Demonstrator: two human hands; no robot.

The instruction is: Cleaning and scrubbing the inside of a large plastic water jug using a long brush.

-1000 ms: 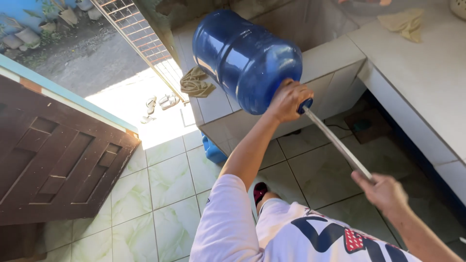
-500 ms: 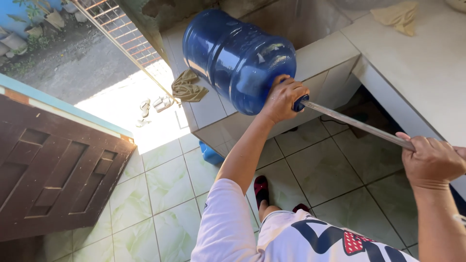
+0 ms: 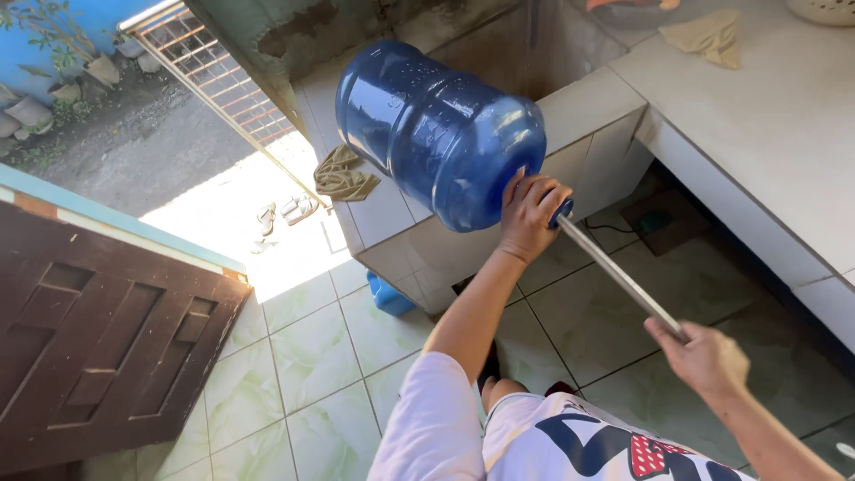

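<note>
- Now, big blue water jug (image 3: 436, 134) lying on its side on the tiled ledge (image 3: 588, 107), neck pointing toward five o'clock, base toward eleven.
- Left hand (image 3: 530, 214) wrapped around the jug's neck, fingers closed on it, knuckles up.
- Long pale rod (image 3: 614, 276) running out of the jug's mouth, slanting down toward five o'clock.
- Right hand (image 3: 704, 356) at four o'clock of the left, closed around the rod's outer end, thumb on top.
- Both hands well apart along the rod, left at the jug, right at the far tip.
- White sleeve and patterned shirt (image 3: 570, 445) filling the bottom edge at six o'clock.
- Crumpled tan cloth (image 3: 343, 174) on the ledge, just beside the jug at nine o'clock of it.
- Second pale cloth (image 3: 708, 36) up at one o'clock on the counter (image 3: 766, 134), well apart from the jug.
- Small blue thing (image 3: 387, 298) on the floor under the ledge, at seven o'clock of the jug; kind unclear.
- Brown panelled door (image 3: 98, 347) standing open at eight o'clock.
- Sandals (image 3: 285, 214) in the sunlit patch by the doorway, at nine o'clock.
- Metal grille gate (image 3: 214, 67) at eleven o'clock, gravel beyond.
- Pale green tiled floor (image 3: 312, 392) below everything.
</note>
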